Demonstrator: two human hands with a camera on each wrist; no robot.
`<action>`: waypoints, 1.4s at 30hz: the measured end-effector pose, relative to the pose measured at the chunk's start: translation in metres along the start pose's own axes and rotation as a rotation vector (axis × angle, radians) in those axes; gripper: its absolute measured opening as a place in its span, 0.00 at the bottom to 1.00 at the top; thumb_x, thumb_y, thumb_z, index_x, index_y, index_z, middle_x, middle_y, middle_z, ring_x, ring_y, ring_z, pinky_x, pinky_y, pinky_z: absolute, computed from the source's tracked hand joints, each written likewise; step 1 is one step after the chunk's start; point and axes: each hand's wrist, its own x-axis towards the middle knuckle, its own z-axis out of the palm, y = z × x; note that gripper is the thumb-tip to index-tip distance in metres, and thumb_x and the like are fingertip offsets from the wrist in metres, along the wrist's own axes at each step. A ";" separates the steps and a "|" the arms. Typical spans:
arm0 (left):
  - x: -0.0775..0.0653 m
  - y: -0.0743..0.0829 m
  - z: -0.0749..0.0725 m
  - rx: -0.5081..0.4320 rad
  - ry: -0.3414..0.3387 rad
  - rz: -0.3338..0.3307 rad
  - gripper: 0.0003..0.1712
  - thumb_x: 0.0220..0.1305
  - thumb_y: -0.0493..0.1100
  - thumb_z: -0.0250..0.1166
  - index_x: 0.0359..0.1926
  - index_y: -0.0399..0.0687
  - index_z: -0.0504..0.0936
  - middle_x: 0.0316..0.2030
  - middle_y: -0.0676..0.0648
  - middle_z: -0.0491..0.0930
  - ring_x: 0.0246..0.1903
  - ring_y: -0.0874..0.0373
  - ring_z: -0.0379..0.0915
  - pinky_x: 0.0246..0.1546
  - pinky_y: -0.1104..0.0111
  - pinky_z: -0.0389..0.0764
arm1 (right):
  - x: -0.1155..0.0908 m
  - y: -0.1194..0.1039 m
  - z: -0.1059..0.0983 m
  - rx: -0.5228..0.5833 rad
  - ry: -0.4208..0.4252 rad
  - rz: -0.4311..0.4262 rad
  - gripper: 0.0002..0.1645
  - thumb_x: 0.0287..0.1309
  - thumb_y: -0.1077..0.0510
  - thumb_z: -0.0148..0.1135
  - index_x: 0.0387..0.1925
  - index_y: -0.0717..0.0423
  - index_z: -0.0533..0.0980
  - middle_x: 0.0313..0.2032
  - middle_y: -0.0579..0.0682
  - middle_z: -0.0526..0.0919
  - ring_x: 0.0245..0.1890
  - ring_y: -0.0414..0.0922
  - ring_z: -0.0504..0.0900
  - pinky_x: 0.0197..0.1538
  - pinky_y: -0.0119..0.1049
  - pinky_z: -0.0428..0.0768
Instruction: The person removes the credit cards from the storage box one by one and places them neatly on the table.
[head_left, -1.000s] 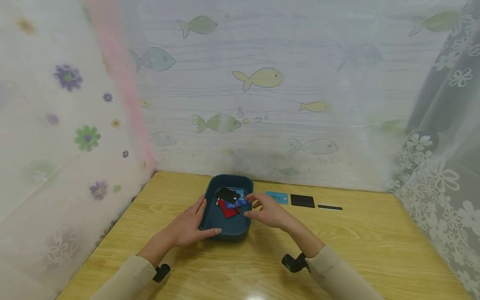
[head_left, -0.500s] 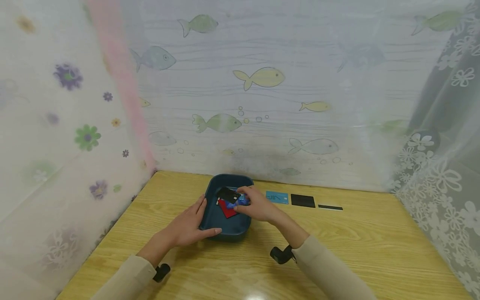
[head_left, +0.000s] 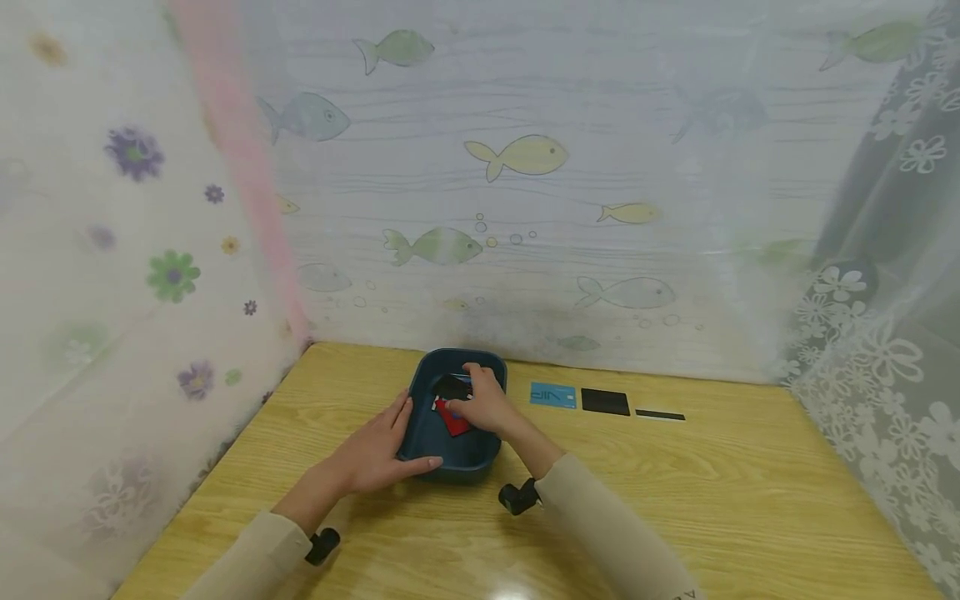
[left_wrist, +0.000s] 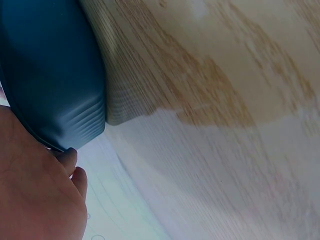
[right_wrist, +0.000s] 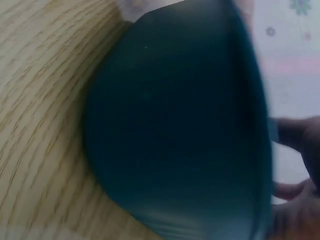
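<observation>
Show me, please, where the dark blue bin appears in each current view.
Head: the bin sits below the middle, slightly left.
Left wrist: the bin fills the upper left.
Right wrist: the bin spans the middle, top to bottom.
Shared landmark: the wood-grain table.

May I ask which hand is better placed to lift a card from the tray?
Probably the right hand: it is among the red card and black card inside the tray, while the left hand rests against the tray's side.
</observation>
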 end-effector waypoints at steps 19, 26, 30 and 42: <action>-0.002 0.000 0.003 -0.005 -0.017 0.009 0.69 0.61 0.84 0.51 0.81 0.37 0.44 0.82 0.40 0.38 0.79 0.41 0.42 0.74 0.45 0.57 | 0.023 0.015 0.032 -0.082 0.060 0.099 0.49 0.65 0.56 0.69 0.77 0.68 0.54 0.73 0.71 0.57 0.74 0.66 0.59 0.71 0.60 0.66; -0.001 0.001 0.000 0.004 -0.012 0.004 0.69 0.60 0.85 0.50 0.81 0.37 0.44 0.82 0.40 0.37 0.79 0.41 0.42 0.74 0.45 0.56 | 0.030 0.016 0.037 -0.101 0.177 0.145 0.42 0.60 0.60 0.69 0.71 0.71 0.63 0.67 0.71 0.65 0.67 0.66 0.66 0.66 0.57 0.71; -0.001 0.001 -0.002 0.005 0.000 0.004 0.69 0.60 0.84 0.51 0.81 0.36 0.45 0.82 0.39 0.38 0.79 0.41 0.42 0.74 0.45 0.57 | 0.033 0.016 0.039 -0.193 0.212 0.129 0.31 0.57 0.62 0.68 0.60 0.72 0.73 0.58 0.68 0.72 0.59 0.64 0.71 0.61 0.53 0.74; -0.002 0.001 -0.001 0.006 -0.002 0.004 0.69 0.60 0.84 0.52 0.81 0.36 0.45 0.81 0.38 0.40 0.79 0.40 0.43 0.74 0.45 0.57 | 0.026 0.012 0.039 -0.269 0.220 0.139 0.16 0.57 0.59 0.73 0.42 0.67 0.79 0.46 0.64 0.76 0.51 0.61 0.70 0.59 0.54 0.72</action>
